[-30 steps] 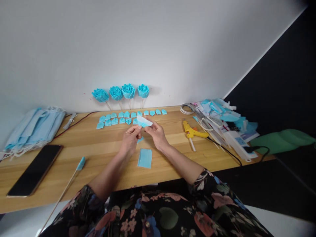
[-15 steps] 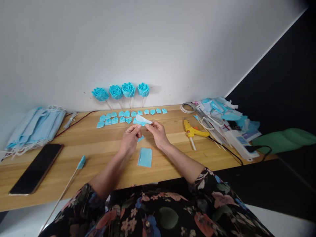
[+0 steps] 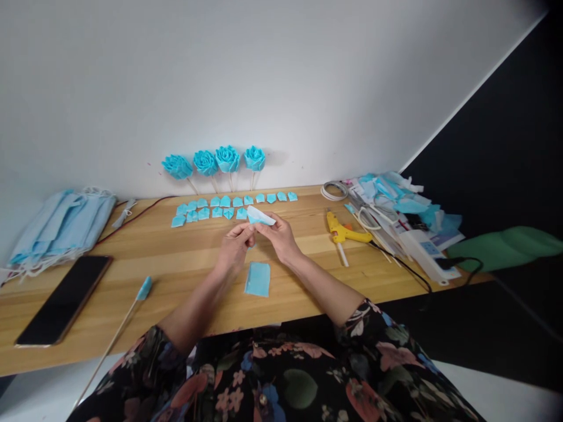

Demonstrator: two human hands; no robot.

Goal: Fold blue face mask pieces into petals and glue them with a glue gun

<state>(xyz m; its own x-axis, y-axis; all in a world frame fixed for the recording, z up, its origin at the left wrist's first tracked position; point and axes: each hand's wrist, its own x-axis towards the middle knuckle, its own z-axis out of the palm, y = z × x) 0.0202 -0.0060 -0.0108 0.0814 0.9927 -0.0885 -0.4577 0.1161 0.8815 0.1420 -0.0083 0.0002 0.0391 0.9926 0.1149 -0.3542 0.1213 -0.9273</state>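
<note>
Between my two hands is a small piece of blue-and-white mask fabric (image 3: 261, 216), partly folded, its white side showing on top. My left hand (image 3: 236, 246) pinches its lower edge, and my right hand (image 3: 280, 237) grips it from the right with thumb and fingers. Below them a flat blue fabric square (image 3: 257, 279) lies on the wooden table (image 3: 193, 299). Just beyond the hands, folded blue petals (image 3: 228, 213) lie in two rows. Behind these, several blue fabric flowers (image 3: 227, 159) on sticks lean against the wall.
At left are a stack of face masks (image 3: 61, 225), a black phone (image 3: 65, 300) and a stick with a blue bud (image 3: 144, 288). To the right lie a yellow glue gun (image 3: 347, 234), a white power strip (image 3: 424, 258), fabric scraps (image 3: 409, 199) and a green object (image 3: 505, 249).
The fabric piece has turned in my hands and its white flap now stands more to the right. My fingers have drawn closer together around its lower edge.
</note>
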